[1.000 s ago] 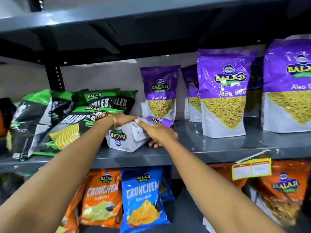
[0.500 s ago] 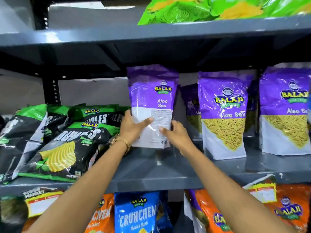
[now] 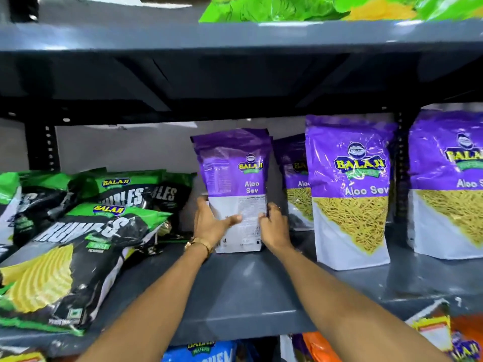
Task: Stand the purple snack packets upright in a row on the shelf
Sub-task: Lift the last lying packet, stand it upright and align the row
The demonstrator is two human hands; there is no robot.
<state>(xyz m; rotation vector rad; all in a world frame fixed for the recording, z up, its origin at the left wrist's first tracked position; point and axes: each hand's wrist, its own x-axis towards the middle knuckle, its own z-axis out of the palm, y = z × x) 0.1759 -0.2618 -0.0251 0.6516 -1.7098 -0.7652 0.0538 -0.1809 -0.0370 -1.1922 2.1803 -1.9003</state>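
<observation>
Since half a second ago, the Aloo Sev packet (image 3: 235,189) has gone deeper onto the grey shelf (image 3: 235,291) and come down, so that its white bottom edge now looks to rest on the shelf surface, where before it was held nearer the front edge. It stands close to upright with its printed back toward the camera, leaning slightly, at about 12 o'clock from the wrists. The left hand (image 3: 211,226) holds the lower left side with the thumb laid across the white panel, and the right hand (image 3: 274,229) presses the lower right edge; each grip is closed on the packet's base, which I take as a way to square the gusset so the pouch can stand by itself. At 3 o'clock from it stand the front-facing Aloo Sev pouch (image 3: 350,192) and, further right, the cut-off Aloo Sev pouch (image 3: 449,184) at the frame edge, both nearer the front edge of the shelf; a rear Aloo Sev pouch (image 3: 295,184) sits just beside the held one, partly hidden. At 9 o'clock the green and black wafer bags (image 3: 86,231) lie slumped in a heap, close to the left wrist, which wears a gold bracelet (image 3: 198,244). Judging by this, the held packet is being seated at the left end of the purple row; its back faces outward, so it may need a turn.
</observation>
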